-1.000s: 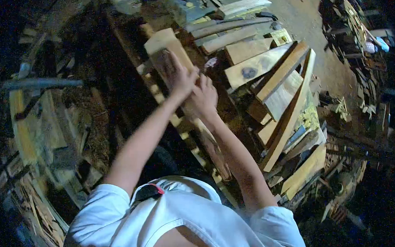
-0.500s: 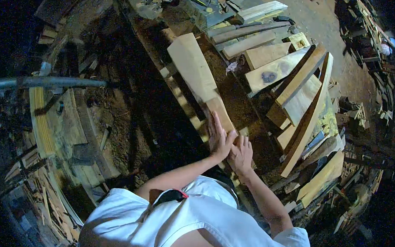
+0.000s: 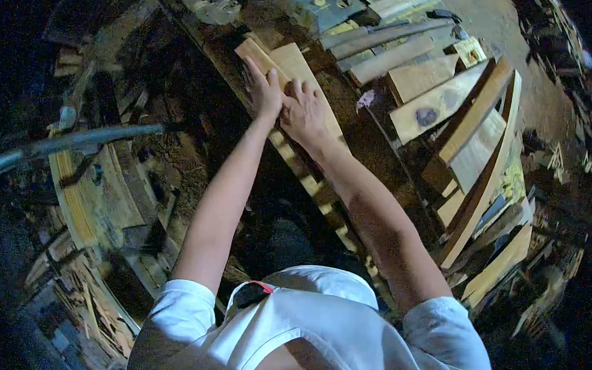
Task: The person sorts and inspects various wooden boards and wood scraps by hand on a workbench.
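A smaller wooden block (image 3: 255, 51) lies slanted at the far end of the bench, on or against a wider pale board (image 3: 324, 112). My left hand (image 3: 264, 91) presses on the block's left side, its index finger stretched along the edge and its thumb apart. Close beside it, my right hand (image 3: 306, 114) rests over the block's near end and the board, with bent, spread fingers. The near end of the block is hidden under my hands.
Several cut wood pieces (image 3: 419, 111) fan out right of the bench. Tools lie on a dark surface (image 3: 307, 9) at the top. A curved metal pipe (image 3: 89, 138) juts in from the left, above stacked planks (image 3: 72, 191). Scrap wood (image 3: 92, 301) lies lower left.
Both hands have moved away from my body, up and left along the board, and the smaller block has moved with them. My arms are now stretched out.
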A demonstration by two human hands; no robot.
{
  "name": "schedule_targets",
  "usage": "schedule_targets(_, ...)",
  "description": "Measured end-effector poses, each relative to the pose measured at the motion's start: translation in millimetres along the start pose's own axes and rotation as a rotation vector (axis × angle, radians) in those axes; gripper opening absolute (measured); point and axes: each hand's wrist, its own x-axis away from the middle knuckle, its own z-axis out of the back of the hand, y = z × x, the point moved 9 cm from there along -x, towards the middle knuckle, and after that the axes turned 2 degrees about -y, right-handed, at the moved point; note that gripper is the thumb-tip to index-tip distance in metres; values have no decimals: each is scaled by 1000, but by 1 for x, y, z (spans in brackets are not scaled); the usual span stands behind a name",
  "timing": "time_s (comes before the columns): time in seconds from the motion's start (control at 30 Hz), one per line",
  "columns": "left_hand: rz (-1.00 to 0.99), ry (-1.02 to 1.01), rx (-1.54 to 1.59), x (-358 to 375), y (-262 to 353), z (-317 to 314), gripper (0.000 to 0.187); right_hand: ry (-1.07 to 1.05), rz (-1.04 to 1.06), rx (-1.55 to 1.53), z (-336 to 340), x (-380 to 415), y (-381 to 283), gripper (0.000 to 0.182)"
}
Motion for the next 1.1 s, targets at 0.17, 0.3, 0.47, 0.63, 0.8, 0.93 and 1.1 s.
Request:
schedule_targets(0.17, -73, 13, -219, 7, -33, -13, 72, -83, -59, 100, -26, 25, 13, 47)
schedule_targets(0.3, -138, -68, -317, 108, 5, -47, 75, -97, -102, 6, -12, 121, 36, 42)
schedule_targets(0.47, -66, -184, -245, 247, 33, -89, 81, 96, -108, 84, 11, 261, 53, 30)
schedule_targets(0.63, -69, -246, -358, 284, 50, -95, 81, -52, -176, 58, 17, 291, 55, 27)
schedule_targets(0.8, -20, -186, -99, 235, 36, -90, 80, -104, -178, 67, 3, 242, 60, 33)
schedule_targets(0.93, -84, -117, -210, 131, 33, -68, 78, 21, -98, 19, 8, 141, 48, 41)
schedule_targets(1.1, -205, -130, 46, -12, 12, -62, 75, 256, -20, 114, 5, 16, 48, 34)
